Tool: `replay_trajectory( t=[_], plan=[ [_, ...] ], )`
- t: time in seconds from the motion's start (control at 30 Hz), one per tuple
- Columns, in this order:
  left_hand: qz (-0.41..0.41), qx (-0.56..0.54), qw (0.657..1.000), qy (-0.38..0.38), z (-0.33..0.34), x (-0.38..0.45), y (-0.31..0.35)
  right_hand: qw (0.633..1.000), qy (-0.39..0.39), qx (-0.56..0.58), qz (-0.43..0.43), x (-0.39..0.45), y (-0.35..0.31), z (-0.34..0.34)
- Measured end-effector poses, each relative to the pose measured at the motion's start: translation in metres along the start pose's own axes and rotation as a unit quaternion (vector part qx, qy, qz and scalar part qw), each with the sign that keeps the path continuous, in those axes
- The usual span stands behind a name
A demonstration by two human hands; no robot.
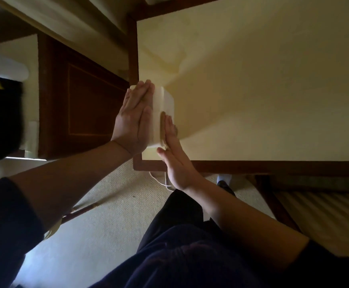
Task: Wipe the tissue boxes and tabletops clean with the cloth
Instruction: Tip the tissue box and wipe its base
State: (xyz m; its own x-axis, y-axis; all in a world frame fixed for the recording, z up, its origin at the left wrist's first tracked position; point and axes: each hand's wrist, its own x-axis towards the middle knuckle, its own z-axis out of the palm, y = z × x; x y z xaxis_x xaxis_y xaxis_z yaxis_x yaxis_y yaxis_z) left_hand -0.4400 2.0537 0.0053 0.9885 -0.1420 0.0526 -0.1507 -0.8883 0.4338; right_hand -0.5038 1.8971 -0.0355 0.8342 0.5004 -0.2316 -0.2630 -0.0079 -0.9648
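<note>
Tissue box [161, 113] pressed between flat left hand [133, 123], right hand [174, 154], cloth unseen

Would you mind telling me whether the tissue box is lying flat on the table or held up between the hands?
Held up: the tissue box stands on edge near the table corner, left hand and right hand pressing flat against opposite faces.

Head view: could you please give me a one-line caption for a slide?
Two flat hands, left and right, press opposite sides of a pale tissue box at the tabletop's near corner.
</note>
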Motion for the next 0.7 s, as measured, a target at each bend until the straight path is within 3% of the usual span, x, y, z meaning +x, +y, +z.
replay_trajectory(
  t=[0.07,0.13,0.2,0.3,0.43,0.5,0.57,0.7],
  plan=[
    [0.004,0.003,1.0,0.002,0.0,-0.001,0.0,0.998,0.041,-0.038,-0.023,-0.003,-0.007,-0.014],
    [0.006,0.005,1.0,0.003,0.0,-0.001,-0.001,0.99,0.13,-0.046,0.005,-0.002,-0.013,-0.041],
    [0.009,0.005,1.0,0.003,0.0,-0.002,-0.001,0.965,0.193,-0.176,0.018,0.0,-0.012,-0.079],
    [0.008,-0.005,1.0,0.003,0.0,-0.003,-0.002,0.879,0.244,-0.409,0.011,-0.005,-0.011,-0.136],
    [0.008,-0.02,1.0,-0.007,0.0,-0.002,-0.005,0.76,0.306,-0.572,0.035,-0.016,-0.012,-0.179],
    [0.006,-0.033,0.999,-0.011,-0.001,-0.002,-0.005,0.736,0.301,-0.603,0.067,-0.019,-0.011,-0.179],
    [0.002,-0.045,0.999,-0.013,-0.002,-0.003,-0.004,0.736,0.25,-0.624,0.079,-0.022,-0.008,-0.162],
    [0.001,-0.066,0.998,-0.022,-0.003,-0.004,-0.006,0.816,0.0,-0.562,0.135,-0.031,0.001,-0.102]
  ],
)
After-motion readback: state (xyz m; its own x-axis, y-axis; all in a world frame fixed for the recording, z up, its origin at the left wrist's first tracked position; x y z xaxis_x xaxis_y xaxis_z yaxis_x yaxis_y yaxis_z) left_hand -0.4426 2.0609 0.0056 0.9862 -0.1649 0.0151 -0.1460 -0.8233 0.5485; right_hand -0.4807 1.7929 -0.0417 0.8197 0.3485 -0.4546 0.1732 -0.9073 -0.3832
